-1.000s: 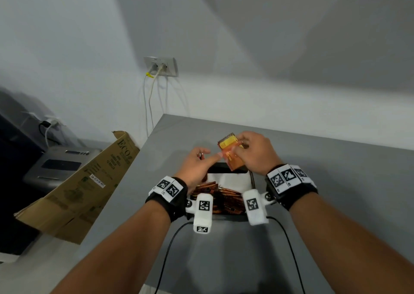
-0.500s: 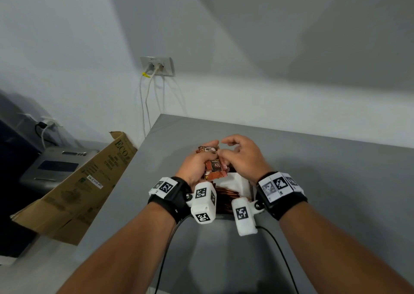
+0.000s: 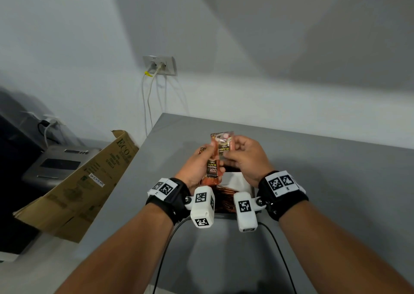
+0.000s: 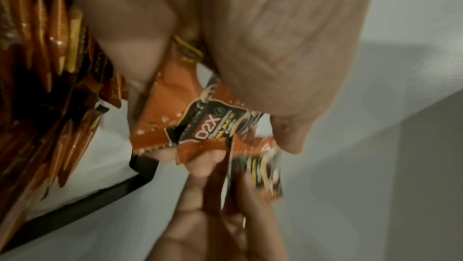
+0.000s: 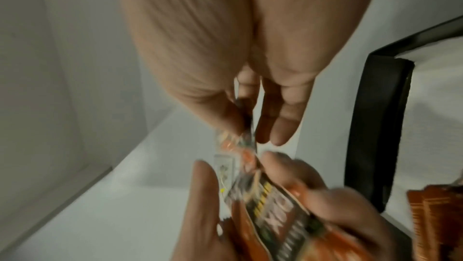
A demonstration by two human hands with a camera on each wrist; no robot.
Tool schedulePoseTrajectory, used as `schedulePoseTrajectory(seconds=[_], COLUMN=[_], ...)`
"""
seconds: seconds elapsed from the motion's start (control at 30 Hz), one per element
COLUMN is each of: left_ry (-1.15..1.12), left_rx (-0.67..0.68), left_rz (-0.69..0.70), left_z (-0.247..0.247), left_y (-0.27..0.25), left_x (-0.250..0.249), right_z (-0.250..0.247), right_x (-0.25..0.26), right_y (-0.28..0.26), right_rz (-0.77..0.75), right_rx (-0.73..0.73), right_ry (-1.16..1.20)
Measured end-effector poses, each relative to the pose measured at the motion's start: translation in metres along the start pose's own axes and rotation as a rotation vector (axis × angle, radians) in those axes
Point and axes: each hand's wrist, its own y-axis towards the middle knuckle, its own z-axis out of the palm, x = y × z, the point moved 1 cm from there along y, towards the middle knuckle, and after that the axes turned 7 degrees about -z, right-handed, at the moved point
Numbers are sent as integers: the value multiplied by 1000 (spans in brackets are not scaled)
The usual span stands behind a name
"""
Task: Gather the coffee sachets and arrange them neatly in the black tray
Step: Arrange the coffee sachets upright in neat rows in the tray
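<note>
Item: coffee sachets, orange-black, small bunch held upright above black tray.
Left hand grips lower ends; right hand pinches top edge, likely squaring bunch before placing.
Tray on grey surface: sachet row standing on edge, white floor part bare.

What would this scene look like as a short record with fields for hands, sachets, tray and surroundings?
left hand: grips the orange and black coffee sachets upright above the tray
right hand: pinches the top of the held sachets
black tray: white inside, orange sachets in tray stacked at one end
surface: grey table
surroundings: brown cardboard box left of the table, wall socket with white cables
</note>
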Motion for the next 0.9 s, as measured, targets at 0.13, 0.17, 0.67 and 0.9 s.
schedulePoseTrajectory(seconds=[0.13,0.17,0.67,0.9], left_ry=[-38,-6,-70,158], left_rx=[-33,-49,-128,-80], left_rz=[-44,-19,23,23], left_z=[-8,-9,-7,-5], left_y=[0,0,-5,-4], left_x=[-5,-7,-7,-3], right_z=[-6,-7,-2,3], right_x=[13,16,5,13], right_y=[3,4,1,-1], right_rz=[25,19,75,81], right_rx=[-14,20,-86,50], right_ry=[-97,-168,156,22])
